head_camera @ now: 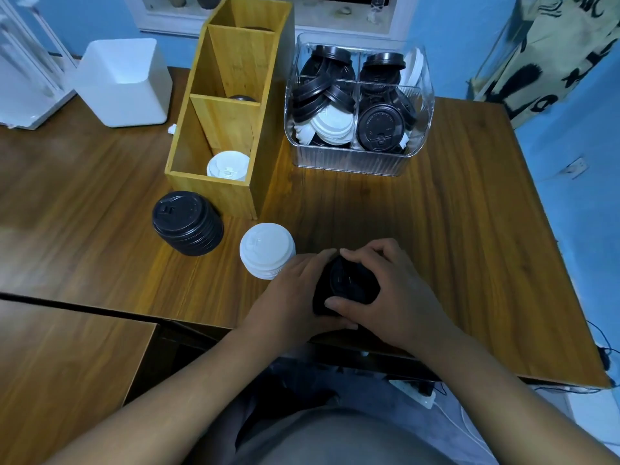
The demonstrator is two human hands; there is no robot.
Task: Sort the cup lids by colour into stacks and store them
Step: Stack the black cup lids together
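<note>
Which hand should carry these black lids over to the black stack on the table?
Left, probably: the black stack sits off to the left, past the white stack, and the left hand is nearer to it and grips the black lids.

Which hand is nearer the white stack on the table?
Left. The left hand sits right beside the white stack; the right hand is farther, across the black lids both hold.

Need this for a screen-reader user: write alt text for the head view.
The left hand and right hand grip black lids near the table's front edge. To their left stand a white lid stack and a black stack; behind are a wooden organiser holding white lids and a clear bin of mixed lids.
</note>
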